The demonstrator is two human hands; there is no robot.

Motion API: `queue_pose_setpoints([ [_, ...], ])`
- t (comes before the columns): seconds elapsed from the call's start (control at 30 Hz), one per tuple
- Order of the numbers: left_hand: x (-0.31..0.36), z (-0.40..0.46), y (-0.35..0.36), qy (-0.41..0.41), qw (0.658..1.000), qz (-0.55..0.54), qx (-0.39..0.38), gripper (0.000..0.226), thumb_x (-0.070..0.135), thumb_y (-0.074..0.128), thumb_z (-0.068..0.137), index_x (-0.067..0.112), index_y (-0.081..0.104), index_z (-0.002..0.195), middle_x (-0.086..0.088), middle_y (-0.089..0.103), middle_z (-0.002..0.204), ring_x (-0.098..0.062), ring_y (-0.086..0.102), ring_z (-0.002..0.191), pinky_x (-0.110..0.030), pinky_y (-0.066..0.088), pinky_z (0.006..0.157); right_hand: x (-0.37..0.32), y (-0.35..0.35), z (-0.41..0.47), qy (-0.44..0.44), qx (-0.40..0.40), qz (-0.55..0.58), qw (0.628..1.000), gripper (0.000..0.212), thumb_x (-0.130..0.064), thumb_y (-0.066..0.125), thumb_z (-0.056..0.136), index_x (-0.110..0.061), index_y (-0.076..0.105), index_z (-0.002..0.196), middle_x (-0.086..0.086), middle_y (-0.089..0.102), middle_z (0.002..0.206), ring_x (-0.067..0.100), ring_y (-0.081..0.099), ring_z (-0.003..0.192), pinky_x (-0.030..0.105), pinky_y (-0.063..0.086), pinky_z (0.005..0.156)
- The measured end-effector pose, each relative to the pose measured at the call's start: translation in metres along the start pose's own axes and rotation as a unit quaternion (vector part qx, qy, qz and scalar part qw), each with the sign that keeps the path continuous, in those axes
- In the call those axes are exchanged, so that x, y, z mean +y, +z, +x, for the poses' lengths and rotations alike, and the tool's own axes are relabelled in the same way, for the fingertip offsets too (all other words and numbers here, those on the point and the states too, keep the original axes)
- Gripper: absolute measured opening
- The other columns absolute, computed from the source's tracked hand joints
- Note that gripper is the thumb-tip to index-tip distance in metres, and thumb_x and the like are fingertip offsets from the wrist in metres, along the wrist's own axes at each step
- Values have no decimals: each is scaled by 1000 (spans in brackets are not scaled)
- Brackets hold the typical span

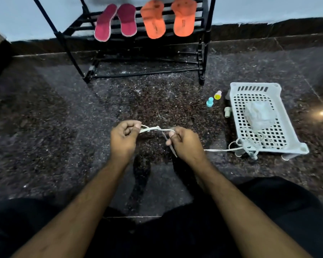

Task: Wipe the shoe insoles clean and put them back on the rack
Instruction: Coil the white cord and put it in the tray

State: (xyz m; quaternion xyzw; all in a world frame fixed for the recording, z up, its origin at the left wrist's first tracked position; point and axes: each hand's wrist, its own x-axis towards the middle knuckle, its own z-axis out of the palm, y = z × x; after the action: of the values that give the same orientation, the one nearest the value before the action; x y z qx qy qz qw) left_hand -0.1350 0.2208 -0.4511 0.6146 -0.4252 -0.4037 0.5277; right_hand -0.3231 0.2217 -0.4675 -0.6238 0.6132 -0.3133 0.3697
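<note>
Two magenta insoles (116, 22) and two orange insoles (168, 18) lie side by side on a shelf of the black rack (63, 37) at the top. Lower down, over the dark speckled floor, my left hand (123, 139) and my right hand (185, 142) each pinch a white shoelace (157, 129). The lace has a knot between the hands. One end hangs below my right hand, and the rest trails right along the floor to a tangle of laces (248, 147).
A white perforated plastic basket (237, 98) sits on the floor at right, with a crumpled pale cloth (259, 116) inside. Three small bottles (217, 95) stand beside its left wall. My dark-clothed legs fill the bottom of the view.
</note>
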Motion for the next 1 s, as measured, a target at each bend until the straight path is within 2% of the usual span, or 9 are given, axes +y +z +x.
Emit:
queue_pose_setpoints([
  [0.13,-3,17,17,-98,987,-121,45,13,14,61,98,9,66,109,1,75,85,-9,67,76,-21,48,64,9,-11,14,-28,-119,-120,985,18,-27,60,97,-18,71,86,-2,69,71,10,60,65,28,44,64],
  [0.27,9,29,32,-141,963,-230,3,8,8,55,100,10,61,105,-5,74,89,-12,71,74,-27,58,64,19,-8,16,-78,-295,-180,935,31,-31,62,98,-14,53,73,-1,54,64,7,46,60,29,38,60],
  [0.33,11,29,35,-144,957,-249,-31,8,6,52,101,8,59,105,-7,74,88,-12,69,68,-26,58,62,23,-3,16,-88,-330,-148,928,13,-35,60,99,-27,63,89,-10,65,82,4,57,78,27,46,73],
  [0.4,13,26,37,-127,956,-253,-70,9,5,51,101,7,59,105,-7,72,83,-11,65,65,-26,57,63,17,1,17,-50,-297,10,953,27,-42,54,101,-34,61,126,-17,67,113,-2,58,104,20,47,94],
  [0.47,17,23,39,-119,947,-274,-120,10,4,49,102,6,58,106,-5,69,78,-11,62,62,-25,56,60,6,2,19,18,-231,208,950,33,-45,42,103,-36,56,131,-19,66,116,2,58,107,23,46,94],
  [0.6,25,14,42,-137,927,-286,-202,9,9,46,104,9,54,105,-1,61,70,-4,49,50,-17,39,42,-5,-3,30,121,-169,469,858,40,-32,32,109,-29,36,149,-7,68,126,13,66,103,34,48,88],
  [0.73,26,10,42,-163,906,-324,-217,15,12,39,106,10,53,101,0,49,65,0,32,40,-13,22,34,-6,-7,33,98,-152,513,839,43,-14,33,108,-22,41,149,-5,55,147,18,58,129,37,46,97],
  [0.87,20,7,39,-180,909,-307,-216,16,17,42,106,10,54,98,0,46,64,1,28,39,-12,19,31,-11,-11,36,99,-124,578,801,45,-10,40,105,-24,41,149,3,58,144,22,60,127,35,51,95],
  [1.0,14,12,42,-176,909,-333,-181,16,18,43,106,10,51,94,2,43,60,1,28,37,-12,19,31,-9,-2,31,101,-161,489,851,47,10,45,98,-10,51,141,12,61,138,36,54,131,37,47,103],
])
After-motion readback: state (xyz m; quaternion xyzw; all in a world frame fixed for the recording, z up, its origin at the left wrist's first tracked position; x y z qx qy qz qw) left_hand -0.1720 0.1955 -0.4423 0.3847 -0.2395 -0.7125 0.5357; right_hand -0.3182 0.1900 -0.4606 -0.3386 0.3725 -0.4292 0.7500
